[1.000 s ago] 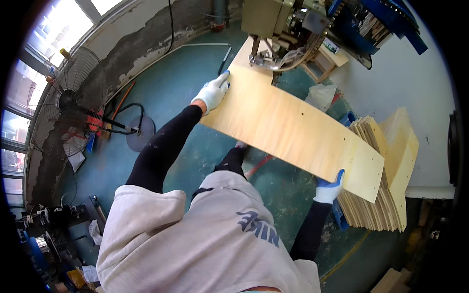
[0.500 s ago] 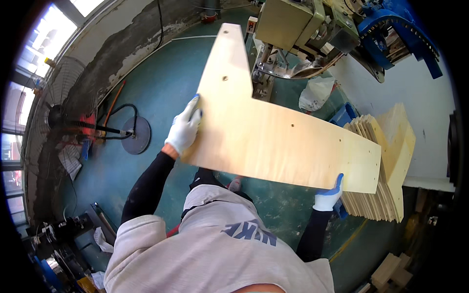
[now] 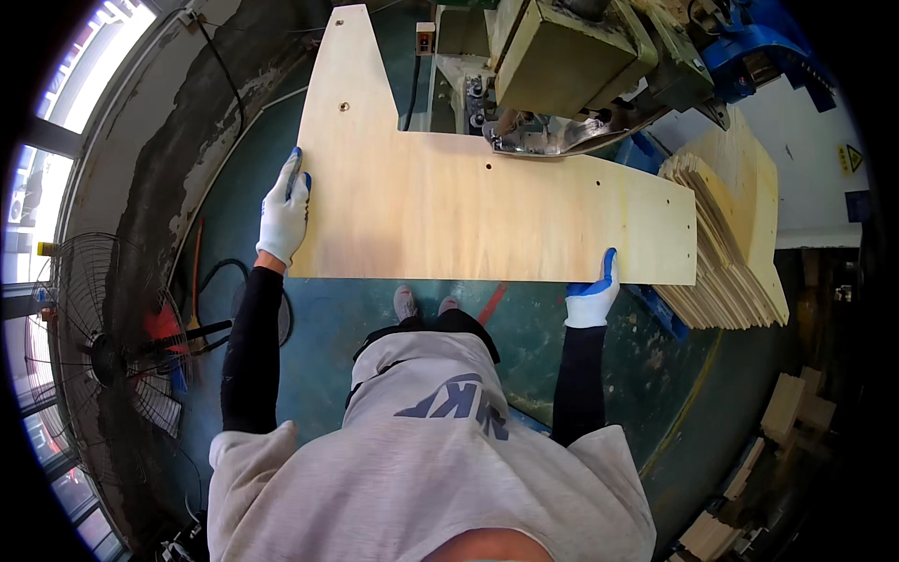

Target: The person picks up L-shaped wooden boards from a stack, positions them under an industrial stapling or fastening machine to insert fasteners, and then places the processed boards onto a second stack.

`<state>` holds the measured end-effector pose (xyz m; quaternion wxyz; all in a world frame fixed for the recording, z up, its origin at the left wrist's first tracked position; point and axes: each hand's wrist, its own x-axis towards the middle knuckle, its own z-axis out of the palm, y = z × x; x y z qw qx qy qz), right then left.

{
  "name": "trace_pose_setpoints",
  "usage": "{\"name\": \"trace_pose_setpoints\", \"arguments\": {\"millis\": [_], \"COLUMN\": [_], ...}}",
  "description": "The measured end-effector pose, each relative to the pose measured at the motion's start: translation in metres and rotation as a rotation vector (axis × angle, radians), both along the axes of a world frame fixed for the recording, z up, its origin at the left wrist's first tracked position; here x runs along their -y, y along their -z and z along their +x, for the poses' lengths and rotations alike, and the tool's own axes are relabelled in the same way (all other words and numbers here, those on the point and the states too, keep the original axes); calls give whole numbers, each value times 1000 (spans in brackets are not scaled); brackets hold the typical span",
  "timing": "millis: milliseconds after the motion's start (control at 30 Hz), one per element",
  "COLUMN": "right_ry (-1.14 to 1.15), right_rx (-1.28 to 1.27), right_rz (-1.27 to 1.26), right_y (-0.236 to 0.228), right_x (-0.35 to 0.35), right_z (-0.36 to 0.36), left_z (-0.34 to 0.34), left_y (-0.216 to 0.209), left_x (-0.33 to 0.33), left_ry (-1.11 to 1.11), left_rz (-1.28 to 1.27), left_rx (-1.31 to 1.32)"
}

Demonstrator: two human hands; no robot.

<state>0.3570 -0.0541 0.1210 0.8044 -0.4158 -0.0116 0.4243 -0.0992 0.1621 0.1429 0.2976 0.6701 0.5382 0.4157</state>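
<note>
A large L-shaped plywood panel (image 3: 449,215) with several small drilled holes lies flat in front of me. My left hand (image 3: 286,211), in a white glove with blue fingertips, is closed on its left edge. My right hand (image 3: 595,295), gloved alike, grips the near edge toward the right, thumb on top and fingers hidden beneath. The panel's far edge reaches the metal work area (image 3: 552,139) of a green machine (image 3: 571,70). Whether the panel rests on it, I cannot tell.
To the right, a stack of similar plywood panels (image 3: 726,239) leans on a blue support (image 3: 660,314). A caged floor fan (image 3: 103,356) stands at the left by the windows. Blue machinery (image 3: 768,51) is at the far right. Wood blocks (image 3: 787,407) lie at the lower right.
The panel has moved forward and left, up to the green machine, and turned so its near edge runs level. Both hands have kept their grip and travelled with it.
</note>
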Motion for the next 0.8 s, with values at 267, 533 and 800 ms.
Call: {"name": "trace_pose_setpoints", "arguments": {"millis": [267, 533, 800], "right_ry": [17, 82, 135], "right_rx": [42, 22, 90], "right_rz": [11, -4, -66], "right_y": [4, 8, 23], "right_x": [-30, -23, -25], "right_z": [11, 1, 6], "left_z": [10, 2, 13], "left_y": [7, 10, -5], "left_x": [-48, -69, -34], "left_ry": [23, 182, 267], "left_rz": [-102, -137, -334], "left_rx": [-151, -242, 107]}}
